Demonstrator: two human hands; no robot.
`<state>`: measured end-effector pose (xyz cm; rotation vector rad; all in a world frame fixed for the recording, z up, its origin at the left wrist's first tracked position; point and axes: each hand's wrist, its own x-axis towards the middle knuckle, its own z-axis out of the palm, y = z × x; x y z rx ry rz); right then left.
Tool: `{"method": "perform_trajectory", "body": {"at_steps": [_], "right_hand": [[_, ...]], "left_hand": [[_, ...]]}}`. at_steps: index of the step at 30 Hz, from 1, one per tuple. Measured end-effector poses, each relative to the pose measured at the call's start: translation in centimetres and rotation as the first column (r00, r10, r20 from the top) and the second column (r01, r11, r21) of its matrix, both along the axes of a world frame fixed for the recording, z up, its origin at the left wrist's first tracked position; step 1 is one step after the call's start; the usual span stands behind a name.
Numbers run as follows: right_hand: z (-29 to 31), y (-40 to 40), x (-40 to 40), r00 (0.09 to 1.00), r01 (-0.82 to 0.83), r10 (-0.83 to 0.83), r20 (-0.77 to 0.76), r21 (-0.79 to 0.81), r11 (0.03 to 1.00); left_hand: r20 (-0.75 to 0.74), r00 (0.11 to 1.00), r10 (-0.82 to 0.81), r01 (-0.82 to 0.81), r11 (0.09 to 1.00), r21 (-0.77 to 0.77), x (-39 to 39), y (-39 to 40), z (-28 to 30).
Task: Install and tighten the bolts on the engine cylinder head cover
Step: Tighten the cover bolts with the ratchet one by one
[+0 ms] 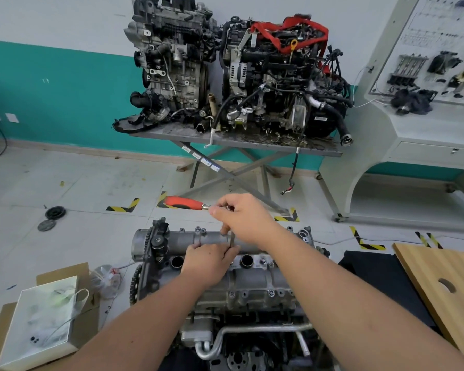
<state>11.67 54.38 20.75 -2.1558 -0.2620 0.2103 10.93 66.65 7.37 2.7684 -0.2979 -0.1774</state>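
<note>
I want the extension bar (231, 238) kept square to the bolt, which I can't see under my hands, so the socket doesn't slip while I tighten. My left hand (208, 261) rests on the cylinder head cover (255, 277), fingers pinching the bar's lower end; my right hand (243, 218) is clenched round the head of the red-handled ratchet (184, 203), directly above.

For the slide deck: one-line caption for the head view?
Right hand turns an orange-handled ratchet while left hand steadies its extension on the cylinder head cover.
</note>
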Motion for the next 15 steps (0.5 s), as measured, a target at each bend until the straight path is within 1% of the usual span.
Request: {"method": "perform_trajectory", "body": {"at_steps": [1,3,5,7,10,15], "right_hand": [[-0.4,-0.3,0.1,0.997,0.005,0.008,-0.083,0.153,0.988],[-1.3,-0.4,0.3,0.978,0.050,0.041,-0.207,0.416,0.908],[-1.7,-0.3,0.4,0.953,0.107,0.071,-0.295,0.544,0.832],[-1.5,-0.2,0.3,0.926,0.131,0.110,-0.360,0.581,0.803],[-0.7,-0.2,0.4,0.902,0.133,0.123,-0.414,0.537,0.833],[0.7,-0.6,1.0,0.833,0.185,0.153,-0.532,0.527,0.830]], "left_hand": [[-0.008,1.000,0.008,-0.008,1.000,-0.001,0.1,-0.1,0.0],[-0.019,1.000,0.010,-0.010,1.000,0.006,0.0,-0.2,0.1],[-0.025,1.000,0.014,-0.014,1.000,0.000,0.0,-0.1,0.2],[-0.028,0.999,0.018,-0.019,1.000,-0.009,-0.1,-0.1,0.1],[-0.020,1.000,0.019,-0.019,1.000,-0.009,-0.2,-0.2,0.2],[-0.007,1.000,0.028,-0.028,0.999,-0.037,-0.7,-0.2,0.7]]}}
